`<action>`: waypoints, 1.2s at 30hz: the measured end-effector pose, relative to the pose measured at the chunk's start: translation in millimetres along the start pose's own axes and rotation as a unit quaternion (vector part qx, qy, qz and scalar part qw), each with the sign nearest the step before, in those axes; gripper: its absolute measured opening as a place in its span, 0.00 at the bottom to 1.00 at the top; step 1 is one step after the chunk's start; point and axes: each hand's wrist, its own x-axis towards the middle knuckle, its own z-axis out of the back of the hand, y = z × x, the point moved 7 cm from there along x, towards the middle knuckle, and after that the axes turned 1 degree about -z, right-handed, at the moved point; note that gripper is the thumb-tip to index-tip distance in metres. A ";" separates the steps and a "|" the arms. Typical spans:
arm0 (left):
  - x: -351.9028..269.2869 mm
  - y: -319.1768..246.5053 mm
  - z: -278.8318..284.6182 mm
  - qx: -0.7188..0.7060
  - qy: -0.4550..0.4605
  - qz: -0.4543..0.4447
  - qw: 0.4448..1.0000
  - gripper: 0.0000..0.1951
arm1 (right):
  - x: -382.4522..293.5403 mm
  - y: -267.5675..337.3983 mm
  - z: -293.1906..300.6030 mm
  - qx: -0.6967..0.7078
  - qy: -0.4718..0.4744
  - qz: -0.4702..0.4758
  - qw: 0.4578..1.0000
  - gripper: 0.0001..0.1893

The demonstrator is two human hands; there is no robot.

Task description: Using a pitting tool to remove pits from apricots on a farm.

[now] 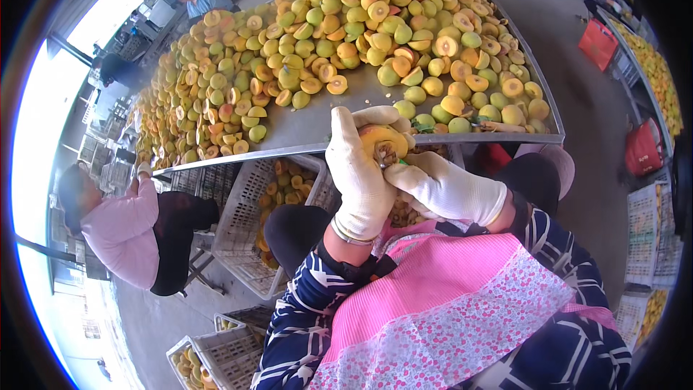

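Both of my hands wear white knit gloves and are raised in front of the near edge of a metal table (319, 125). Cupped in my left hand (357, 173) is a yellow peach half (385, 138), its cut face towards me. My right hand (455, 181) grips a small pitting tool (385, 157) with a metal tip and a bit of green showing at its handle. That tip sits at the pit in the middle of the half. Fingers hide most of the tool. A large heap of halved peaches (325, 32) covers much of the table.
Below the table's edge, a white plastic crate (238, 227) holds peach halves. Another crate (230, 357) stands lower left. A seated person in pink (122, 233) works at the table's left end. Red bags (644, 149) hang by a second peach-covered table (647, 65) on the right.
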 end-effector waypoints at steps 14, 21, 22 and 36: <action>14.5 -19.0 -13.6 0.146 0.182 -0.069 0.970 0.38 | -3.9 -19.8 -15.0 0.169 0.062 -0.159 0.971 0.25; 18.3 -14.8 -7.2 0.256 0.236 -0.058 0.936 0.38 | -3.6 -28.4 -20.1 0.224 0.080 -0.227 0.944 0.26; 17.4 -13.9 -5.0 0.241 0.225 -0.045 0.943 0.38 | -3.6 -30.7 -22.5 0.240 0.095 -0.244 0.935 0.25; 49.8 -17.4 103.5 0.104 -0.046 -0.061 0.992 0.12 | -2.5 -79.1 -17.6 0.137 0.138 -0.234 0.952 0.23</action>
